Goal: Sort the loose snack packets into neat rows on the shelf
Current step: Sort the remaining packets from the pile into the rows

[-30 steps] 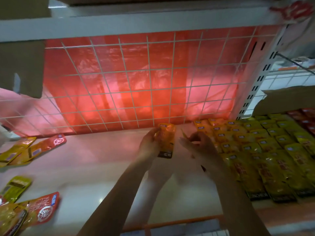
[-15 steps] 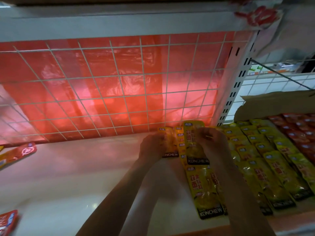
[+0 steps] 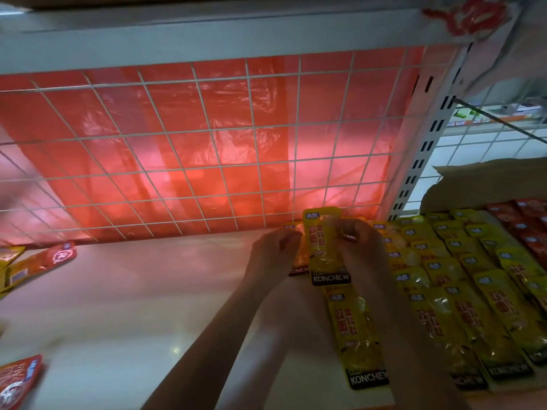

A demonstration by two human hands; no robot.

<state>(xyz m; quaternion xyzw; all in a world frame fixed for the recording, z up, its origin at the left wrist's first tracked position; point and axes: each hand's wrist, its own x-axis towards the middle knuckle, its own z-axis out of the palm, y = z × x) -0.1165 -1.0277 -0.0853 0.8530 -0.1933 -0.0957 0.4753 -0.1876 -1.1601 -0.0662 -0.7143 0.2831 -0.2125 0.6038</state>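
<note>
Fingers of the right hand [image 3: 359,250] are curled on the upper half of one yellow packet [image 3: 324,255], holding it. It lies lengthwise at the back of the shelf [image 3: 133,306], black KONCHEW band toward the camera, top end up by the wire grid [image 3: 207,161]. Fingers of the left hand [image 3: 273,253] are curled on one orange packet [image 3: 298,258], just left of the yellow one and partly under it; grip detail is hidden.

Counts:
- 2 packets in hand.
- 1 yellow front packet [image 3: 355,335] directly below the held one.
- Sorted yellow rows [image 3: 444,276] to the right, overlapped like shingles — roughly five columns, exact count unclear.
- Red packets [image 3: 529,229] at far right, blurred.
- Loose at left: an orange-red packet [image 3: 56,257], a yellow one [image 3: 10,255] touching it, and a red corner packet [image 3: 17,383].

Packets are flat, long, glossy film pouches. The shelf is smooth, white and reflective. The grid is thin white wire in squares, with a wrinkled red plastic sheet [image 3: 177,137] behind. Brown cardboard [image 3: 488,182] sits behind the rows.
</note>
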